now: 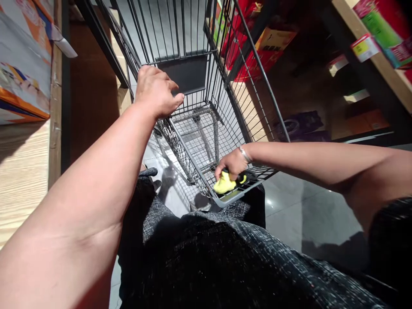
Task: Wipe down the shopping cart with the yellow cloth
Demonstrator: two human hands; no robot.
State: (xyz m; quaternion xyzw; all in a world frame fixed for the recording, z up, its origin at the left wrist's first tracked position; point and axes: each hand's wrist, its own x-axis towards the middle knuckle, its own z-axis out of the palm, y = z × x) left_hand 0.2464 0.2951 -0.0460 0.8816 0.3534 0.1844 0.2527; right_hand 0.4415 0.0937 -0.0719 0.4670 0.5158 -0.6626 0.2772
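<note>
A wire shopping cart (199, 128) is seen from above in a shop aisle, its dark metal grid walls rising toward the top of the view and its mesh floor lit in patches by hard light. The left hand (156, 91) is laid over the cart's left upper rim, fingers curled loosely down around the wire and the thumb pointing toward the basket; nothing else is held in it. The right hand (232, 164) is lowered to the near bottom edge of the cart, where it is closed around a yellow cloth (224, 184) that is pressed against the grey frame bar, beside a small dark object whose nature cannot be told. A thin bracelet (244, 153) is worn at the right wrist. A dark speckled garment (225, 257) fills the lower part of the view. The floor (309, 214) is made of glossy grey tiles, on which a shadow of the cart's mesh is cast. On the left, a pale wood-grain shelf (22, 171) is set with printed boxes (22, 60) above it; on the right, wooden shelving (380, 64) carries red and green packages (386, 25), with red cartons (254, 51) visible behind the cart's wires.
</note>
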